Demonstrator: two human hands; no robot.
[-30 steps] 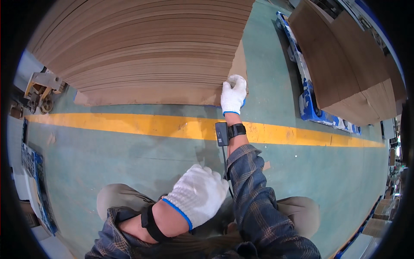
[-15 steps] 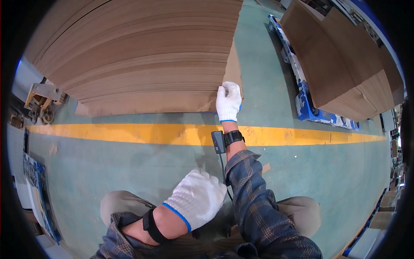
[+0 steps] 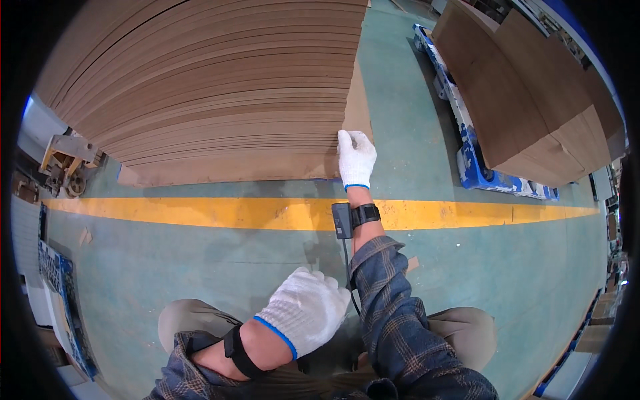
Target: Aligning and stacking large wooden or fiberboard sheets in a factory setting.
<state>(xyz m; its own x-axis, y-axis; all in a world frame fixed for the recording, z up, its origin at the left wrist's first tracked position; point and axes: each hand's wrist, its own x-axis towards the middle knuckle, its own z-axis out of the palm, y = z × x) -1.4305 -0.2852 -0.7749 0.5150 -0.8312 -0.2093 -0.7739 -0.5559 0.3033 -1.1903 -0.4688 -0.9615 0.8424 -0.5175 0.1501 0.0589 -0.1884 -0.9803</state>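
A tall stack of brown cardboard sheets point(image 3: 233, 107) stands ahead of me, its layered edges toward me. At its near right corner is my right hand point(image 3: 357, 160) in a white knit glove with a blue cuff edge. The fingers there are bent and closed against the corner; their tips are hidden, so whatever they pinch does not show. Close to my body, low over the floor between my knees, my left hand point(image 3: 303, 312) is curled closed in a matching glove. Its knuckles face up, and the fingertips are out of sight underneath.
To the right, a second cardboard stack point(image 3: 527, 100) rests on a blue and white pallet point(image 3: 475, 167). A yellow floor line point(image 3: 267, 212) runs across between me and the stacks. At left stand a wheeled hand truck point(image 3: 70, 163) and another blue pallet point(image 3: 63, 280).
The view has tilted slightly, so the stack and yellow line sit a little lower. My right hand's fingers have shifted slightly at the stack's corner. The left hand stays nearly still.
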